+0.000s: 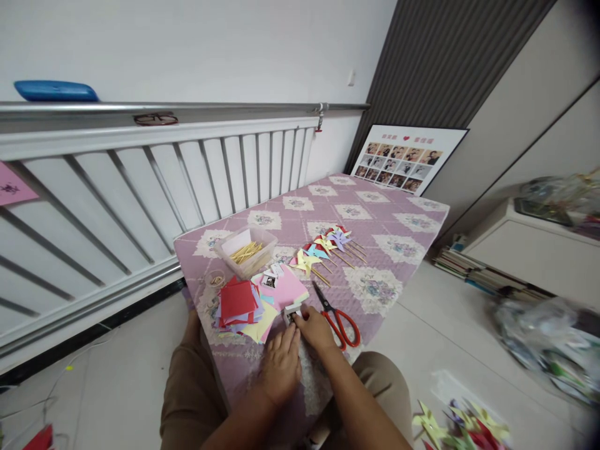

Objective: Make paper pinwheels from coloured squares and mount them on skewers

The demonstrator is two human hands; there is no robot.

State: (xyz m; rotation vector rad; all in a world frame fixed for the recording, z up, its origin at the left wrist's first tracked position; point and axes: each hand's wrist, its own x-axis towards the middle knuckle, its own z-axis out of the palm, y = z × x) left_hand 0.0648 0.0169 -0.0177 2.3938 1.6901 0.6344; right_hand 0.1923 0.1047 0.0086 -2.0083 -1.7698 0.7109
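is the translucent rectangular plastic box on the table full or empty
Not empty: thin yellow sticks lie inside the translucent rectangular plastic box.

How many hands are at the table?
2: the left hand and the right hand, close together by the small white box, left of the scissors.

Matt paper squares (238,299), smooth plastic tub (263,255), metal scissor blades (321,294), cloth table cover (323,210).

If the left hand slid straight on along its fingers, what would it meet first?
Most likely the small white box, just ahead of the left hand; they may already touch, as depth is unclear there.
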